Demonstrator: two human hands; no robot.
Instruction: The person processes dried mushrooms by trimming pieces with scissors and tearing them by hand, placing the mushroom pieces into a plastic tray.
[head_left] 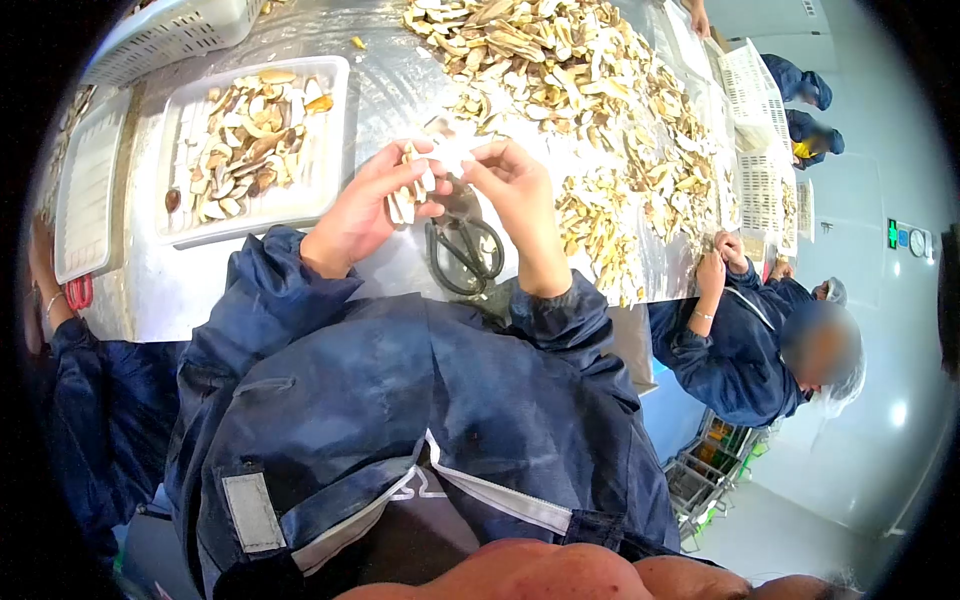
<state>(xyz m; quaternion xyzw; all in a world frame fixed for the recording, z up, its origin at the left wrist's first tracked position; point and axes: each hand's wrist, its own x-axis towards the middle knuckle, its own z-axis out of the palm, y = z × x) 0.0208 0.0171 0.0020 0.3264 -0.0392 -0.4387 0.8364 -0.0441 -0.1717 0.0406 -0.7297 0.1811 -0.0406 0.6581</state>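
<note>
Left hand [368,207] clamped on a small bunch of mushroom slices [406,203] above the bench [390,268]; right hand [515,190] beside it, glare on its fingertips, can't tell if its grip holds anything. Slices look light, easily snapped; best pinched gently across broad faces.

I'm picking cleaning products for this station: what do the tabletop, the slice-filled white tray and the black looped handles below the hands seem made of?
Tabletop: probably stainless steel, grey and shiny, with streaky glare.

White tray: likely moulded plastic, smooth, with rounded corners and an even colour.

Black looped handles: perhaps plastic, smooth and dark; coated metal is possible too.
</note>
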